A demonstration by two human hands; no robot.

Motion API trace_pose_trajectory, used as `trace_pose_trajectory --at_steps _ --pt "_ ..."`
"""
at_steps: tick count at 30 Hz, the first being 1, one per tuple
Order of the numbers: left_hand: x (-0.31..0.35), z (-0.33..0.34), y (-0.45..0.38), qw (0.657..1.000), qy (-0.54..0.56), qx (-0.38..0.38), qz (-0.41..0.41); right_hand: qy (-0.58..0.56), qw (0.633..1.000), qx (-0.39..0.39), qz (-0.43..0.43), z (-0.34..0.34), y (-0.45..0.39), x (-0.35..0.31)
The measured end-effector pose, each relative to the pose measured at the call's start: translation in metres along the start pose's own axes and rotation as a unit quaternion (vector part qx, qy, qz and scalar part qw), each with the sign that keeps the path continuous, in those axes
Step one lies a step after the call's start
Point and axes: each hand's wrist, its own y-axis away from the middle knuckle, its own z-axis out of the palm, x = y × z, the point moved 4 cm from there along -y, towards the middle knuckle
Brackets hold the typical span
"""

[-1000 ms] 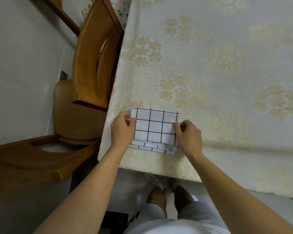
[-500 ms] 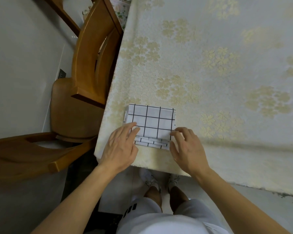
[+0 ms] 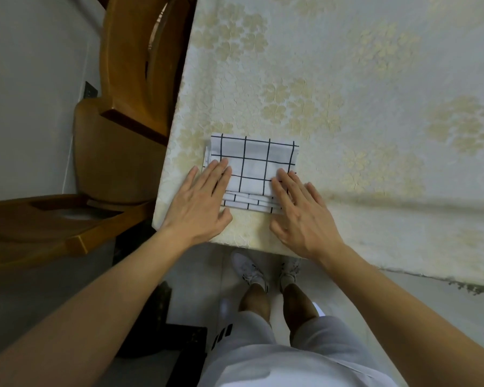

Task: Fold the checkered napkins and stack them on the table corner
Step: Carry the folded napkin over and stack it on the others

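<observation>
Tablecloth point(image 3: 347, 79) corner, napkin stack point(image 3: 252, 166) now released, left hand point(image 3: 199, 208), right hand point(image 3: 302, 216) flattened, fingers straight atop it

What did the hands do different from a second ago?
A second ago both hands pinched the top folded napkin by its side edges. They set it on the napkin stack and let go. Now the left hand and right hand lie flat with straight fingers, pressing its near corners. The stack stayed at the corner of the table, and the wooden chair did not move.
</observation>
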Motion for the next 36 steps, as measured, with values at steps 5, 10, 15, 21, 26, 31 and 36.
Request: trace_pose_trajectory --at_steps 5,10,15,21,26,31,36 --pt "0.002 0.002 0.004 1.000 0.008 0.009 0.003 0.001 1.000 0.009 0.011 0.003 0.003 -0.004" --pt "0.005 0.007 0.016 1.000 0.017 0.012 0.003 0.014 1.000 0.004 0.019 0.006 0.011 -0.011" --pt "0.005 0.007 0.022 1.000 0.023 0.018 0.002 0.014 1.000 0.005 0.027 0.009 0.019 -0.017" --pt "0.000 -0.022 -0.003 0.996 0.030 0.085 0.017 -0.015 0.995 0.091 0.033 -0.015 0.006 -0.012" --pt "-0.005 -0.032 -0.040 0.999 -0.040 0.027 0.025 0.000 0.998 0.040 0.043 -0.029 -0.029 -0.003" --pt "-0.007 -0.021 -0.049 0.998 -0.046 0.000 0.034 0.011 0.999 -0.014 0.048 -0.021 -0.036 -0.003" --pt "-0.012 -0.015 -0.050 0.998 -0.029 0.006 0.050 0.003 0.999 -0.013 0.052 -0.012 -0.029 -0.006"
